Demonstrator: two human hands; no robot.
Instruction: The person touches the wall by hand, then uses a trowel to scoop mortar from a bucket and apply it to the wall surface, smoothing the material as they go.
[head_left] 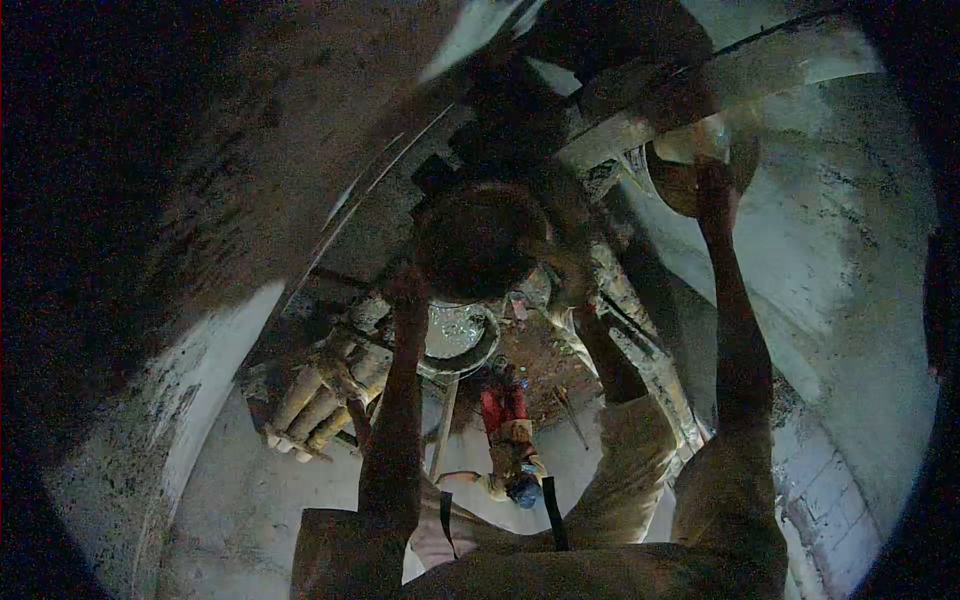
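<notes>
My left hand (406,290) is at the left edge of a dark round pan (482,245), with its fingers curled in at the rim. Dim light leaves the inside of the pan nearly black. Stretched up to the right, my right hand (715,188) grips a round bowl (675,185) by its near side. A pale patch shows within this bowl, which is close to the light grey wall (810,230). A bare lower leg (612,362) below a rolled beige trouser leg reaches up between my arms, right of the pan.
Far below, a person (515,445) in red trousers and a blue cap stands on the ground. A tub (458,332) holds something pale and shiny. Bundled poles (320,400) lie at left. A long beam (740,85) crosses at upper right. Rough dark wall (260,140) rises at left.
</notes>
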